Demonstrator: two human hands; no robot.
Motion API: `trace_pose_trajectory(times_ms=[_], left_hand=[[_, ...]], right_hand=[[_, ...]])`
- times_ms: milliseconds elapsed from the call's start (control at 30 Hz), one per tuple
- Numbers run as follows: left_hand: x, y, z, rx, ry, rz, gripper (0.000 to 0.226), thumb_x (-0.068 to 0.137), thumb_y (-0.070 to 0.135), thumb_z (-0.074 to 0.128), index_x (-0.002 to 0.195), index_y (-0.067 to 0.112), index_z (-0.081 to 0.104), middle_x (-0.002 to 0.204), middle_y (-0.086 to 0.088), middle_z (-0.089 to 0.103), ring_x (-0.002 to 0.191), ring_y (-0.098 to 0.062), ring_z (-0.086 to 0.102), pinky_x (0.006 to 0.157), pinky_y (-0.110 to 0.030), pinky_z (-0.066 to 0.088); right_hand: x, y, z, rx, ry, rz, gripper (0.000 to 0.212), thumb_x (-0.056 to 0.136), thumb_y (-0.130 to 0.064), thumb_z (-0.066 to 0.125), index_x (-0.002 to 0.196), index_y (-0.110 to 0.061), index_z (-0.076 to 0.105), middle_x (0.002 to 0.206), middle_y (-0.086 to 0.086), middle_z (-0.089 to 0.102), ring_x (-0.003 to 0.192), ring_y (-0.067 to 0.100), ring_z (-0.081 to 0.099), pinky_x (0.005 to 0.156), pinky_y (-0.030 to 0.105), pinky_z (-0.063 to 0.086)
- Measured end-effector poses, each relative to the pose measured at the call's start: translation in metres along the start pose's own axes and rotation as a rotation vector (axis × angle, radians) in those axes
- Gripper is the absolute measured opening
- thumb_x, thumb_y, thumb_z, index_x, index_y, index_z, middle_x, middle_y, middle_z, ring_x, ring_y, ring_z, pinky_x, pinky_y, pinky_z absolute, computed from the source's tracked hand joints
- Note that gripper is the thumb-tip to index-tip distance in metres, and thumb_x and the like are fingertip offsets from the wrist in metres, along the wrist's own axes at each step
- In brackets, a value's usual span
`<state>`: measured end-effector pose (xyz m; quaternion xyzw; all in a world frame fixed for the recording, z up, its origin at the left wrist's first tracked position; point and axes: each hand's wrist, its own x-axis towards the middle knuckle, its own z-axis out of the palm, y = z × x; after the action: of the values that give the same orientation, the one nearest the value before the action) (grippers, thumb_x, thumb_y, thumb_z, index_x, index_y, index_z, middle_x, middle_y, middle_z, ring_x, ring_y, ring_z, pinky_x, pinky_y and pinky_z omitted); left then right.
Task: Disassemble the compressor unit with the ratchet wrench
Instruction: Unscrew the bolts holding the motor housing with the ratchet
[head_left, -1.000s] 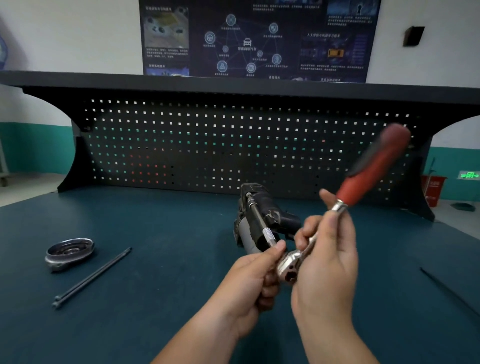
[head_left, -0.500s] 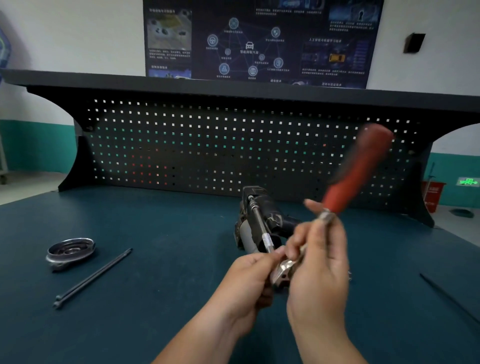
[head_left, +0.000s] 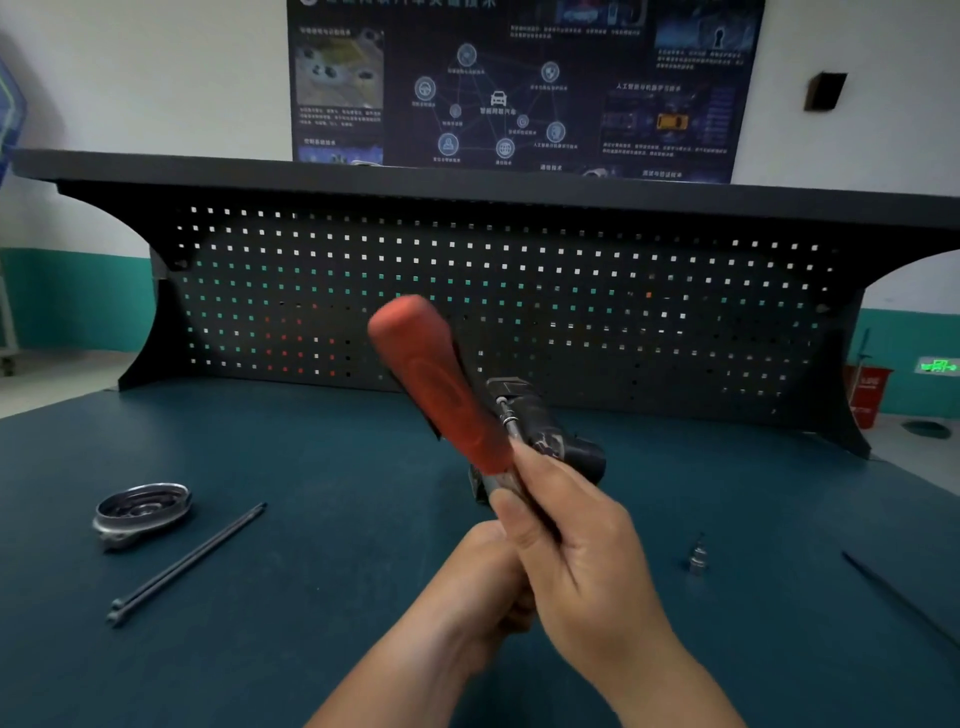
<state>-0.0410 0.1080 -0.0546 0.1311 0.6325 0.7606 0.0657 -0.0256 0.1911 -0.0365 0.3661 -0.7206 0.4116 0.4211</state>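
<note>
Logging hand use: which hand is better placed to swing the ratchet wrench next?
Probably right: the right hand grips the red-handled metal ratchet wrench below its handle; the left hand sits lower, its grip hidden.

Ratchet wrench slanting up in front of the compressor unit

The ratchet wrench (head_left: 441, 389), its fat red grip showing blurred, is pointing up and to the left, with its lower end sitting hidden inside the right hand (head_left: 576, 530). The dark compressor unit (head_left: 550, 436) is lying on its side just behind, a silver bolt (head_left: 506, 413) running along its top.
</note>
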Motion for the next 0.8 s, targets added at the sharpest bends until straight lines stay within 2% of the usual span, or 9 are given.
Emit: trace_pose_trajectory(times_ms=[100,167,233,367,467,567,700,767,800], left_hand=[[0.0,-0.001,0.001,-0.039,-0.013,0.025,0.036,0.061,0.033,0.06,0.089,0.012,0.052,0.088,-0.014,0.039,0.083,-0.028,0.03,0.072,-0.038,0.021],[0.001,-0.003,0.0,-0.044,-0.037,0.008,0.033,0.065,0.028,0.074,0.069,0.006,0.051,0.067,-0.011,0.039,0.059,-0.019,0.034,0.058,-0.028,0.017],[0.0,-0.001,0.003,-0.106,-0.058,-0.012,0.038,0.066,0.037,0.07,0.045,0.019,0.044,0.045,0.003,0.034,0.037,-0.007,0.026,0.043,-0.018,0.012],[-0.001,0.0,0.007,-0.127,-0.053,0.0,0.036,0.065,0.045,0.062,0.041,0.02,0.052,0.045,0.009,0.035,0.036,-0.003,0.024,0.039,-0.015,0.014],[0.001,-0.002,0.003,-0.08,-0.083,-0.052,0.038,0.063,0.048,0.062,0.039,0.02,0.051,0.044,0.01,0.034,0.036,-0.003,0.023,0.04,-0.017,0.011],[0.001,-0.001,0.001,-0.021,-0.045,-0.063,0.041,0.072,0.036,0.069,0.044,0.019,0.045,0.045,0.008,0.032,0.039,-0.006,0.023,0.043,-0.02,0.011],[-0.002,-0.013,-0.002,-0.088,0.023,0.031,0.027,0.091,0.031,0.039,0.07,0.017,0.044,0.06,0.009,0.058,0.054,-0.005,0.054,0.051,-0.018,0.042],[-0.002,-0.018,-0.003,-0.136,0.045,0.073,0.037,0.104,0.024,0.024,0.077,0.024,0.05,0.071,0.011,0.06,0.059,0.005,0.059,0.065,-0.014,0.051],[-0.001,-0.017,-0.001,-0.163,0.029,0.104,0.036,0.101,0.029,0.031,0.076,0.025,0.058,0.074,0.008,0.059,0.061,0.005,0.06,0.067,-0.016,0.05]], right_hand=[[-0.001,-0.001,0.002,0.045,0.092,0.039,0.034,0.092,-0.042,0.045,0.123,-0.033,0.053,0.09,-0.022,0.064,0.083,-0.005,0.061,0.074,0.014,0.047],[0.0,-0.005,0.002,0.238,0.303,0.183,0.023,0.09,-0.04,0.048,0.105,-0.036,0.065,0.07,-0.021,0.057,0.063,-0.004,0.053,0.062,0.009,0.041],[0.004,-0.006,-0.001,0.537,0.575,0.405,0.018,0.094,-0.041,0.05,0.098,-0.037,0.067,0.058,-0.014,0.047,0.051,0.0,0.041,0.051,0.012,0.037],[0.011,0.004,-0.014,0.914,0.905,0.695,0.026,0.101,-0.035,0.038,0.101,-0.031,0.063,0.053,-0.012,0.04,0.045,0.002,0.037,0.053,0.018,0.034],[0.013,0.002,-0.015,0.813,0.776,0.578,0.023,0.096,-0.038,0.043,0.101,-0.034,0.065,0.055,-0.012,0.041,0.047,0.001,0.037,0.048,0.014,0.035],[0.008,-0.001,-0.009,0.485,0.408,0.304,0.019,0.094,-0.039,0.05,0.106,-0.033,0.065,0.059,-0.015,0.048,0.053,-0.001,0.043,0.051,0.011,0.038],[-0.001,-0.001,-0.001,-0.041,-0.102,-0.032,0.031,0.09,-0.039,0.049,0.116,-0.028,0.062,0.088,-0.015,0.067,0.078,0.0,0.061,0.072,0.022,0.047],[-0.002,-0.003,0.003,-0.123,-0.137,-0.064,0.029,0.089,-0.04,0.05,0.112,-0.03,0.064,0.083,-0.012,0.066,0.076,0.003,0.06,0.071,0.028,0.046],[-0.003,-0.004,0.005,-0.093,-0.096,-0.037,0.028,0.089,-0.04,0.051,0.112,-0.031,0.064,0.084,-0.013,0.067,0.078,0.002,0.061,0.071,0.027,0.048]])
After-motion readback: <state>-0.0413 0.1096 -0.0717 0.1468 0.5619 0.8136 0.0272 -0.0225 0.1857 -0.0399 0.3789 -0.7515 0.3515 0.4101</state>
